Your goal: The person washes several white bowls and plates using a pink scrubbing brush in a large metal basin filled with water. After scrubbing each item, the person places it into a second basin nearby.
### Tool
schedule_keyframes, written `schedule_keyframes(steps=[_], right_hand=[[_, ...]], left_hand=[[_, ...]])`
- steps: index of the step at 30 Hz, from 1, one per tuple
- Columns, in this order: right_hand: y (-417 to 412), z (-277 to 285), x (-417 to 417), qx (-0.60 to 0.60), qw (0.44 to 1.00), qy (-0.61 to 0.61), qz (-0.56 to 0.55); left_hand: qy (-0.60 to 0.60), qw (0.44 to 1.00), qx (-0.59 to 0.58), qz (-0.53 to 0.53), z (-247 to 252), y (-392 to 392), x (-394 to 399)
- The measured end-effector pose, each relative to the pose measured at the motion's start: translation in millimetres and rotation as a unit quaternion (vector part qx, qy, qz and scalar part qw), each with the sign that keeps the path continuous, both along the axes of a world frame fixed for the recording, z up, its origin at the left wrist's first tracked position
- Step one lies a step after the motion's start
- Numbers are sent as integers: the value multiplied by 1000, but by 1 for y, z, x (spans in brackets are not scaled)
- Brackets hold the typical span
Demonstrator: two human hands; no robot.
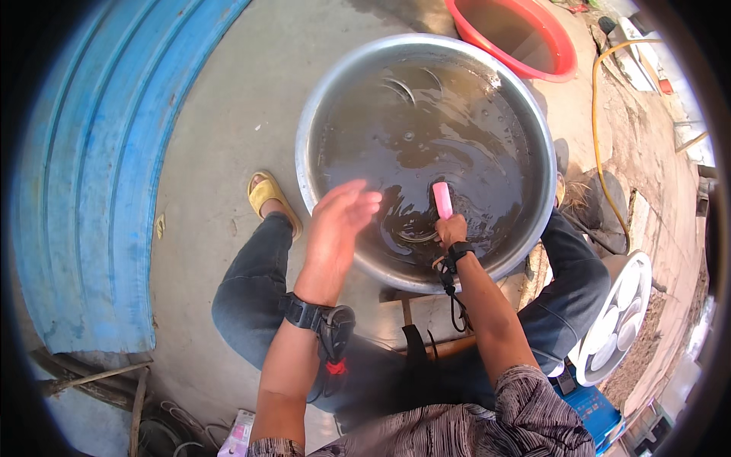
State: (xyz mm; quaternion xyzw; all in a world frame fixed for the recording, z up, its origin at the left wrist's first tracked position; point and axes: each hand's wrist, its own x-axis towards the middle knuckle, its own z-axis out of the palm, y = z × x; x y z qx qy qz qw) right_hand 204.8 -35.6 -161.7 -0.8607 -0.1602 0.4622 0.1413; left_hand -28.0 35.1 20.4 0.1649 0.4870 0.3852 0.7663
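A large round metal basin [308, 165] full of murky brown water stands between my knees. My right hand [452, 229] is low over the water in its near half, closed on a pink object [442, 200] that looks like a bottle or a handle; its exact kind is unclear. Above the basin's left rim, my left hand [347, 211] is raised with its fingers apart, blurred, and nothing shows in it. Curved rims of what may be dishes [400, 89] break the surface in the far half. Another curved edge lies under the water beside my right hand.
A red plastic tub [565, 63] of cloudy water adjoins the basin's far right side. White bowls or plates fill a white container [583, 365] right of my knee. A yellow hose [595, 120] runs along the right. Blue corrugated sheeting [103, 171] lies at left.
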Motion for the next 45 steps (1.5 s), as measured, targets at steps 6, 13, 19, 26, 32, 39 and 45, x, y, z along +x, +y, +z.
schedule_keyframes(steps=[6,13,19,26,32,39,45], right_hand=[[-12,29,21,89,994,-33,45],[-8,53,38,84,995,33,51],[-5,66,33,158,969,190,10],[1,81,9,177,967,179,45],[4,84,-7,202,968,136,58],[0,61,3,161,970,176,51],[-22,14,1,157,946,278,-63]], left_hand=[[71,997,-5,-44,-23,-2,15],[256,958,10,-130,-91,-15,29],[318,927,-4,-200,-112,-17,34],[594,718,166,-322,-95,-13,29],[579,752,193,-251,-162,-19,8],[553,751,220,-284,-161,-23,9],[459,842,151,-242,-166,-20,22]])
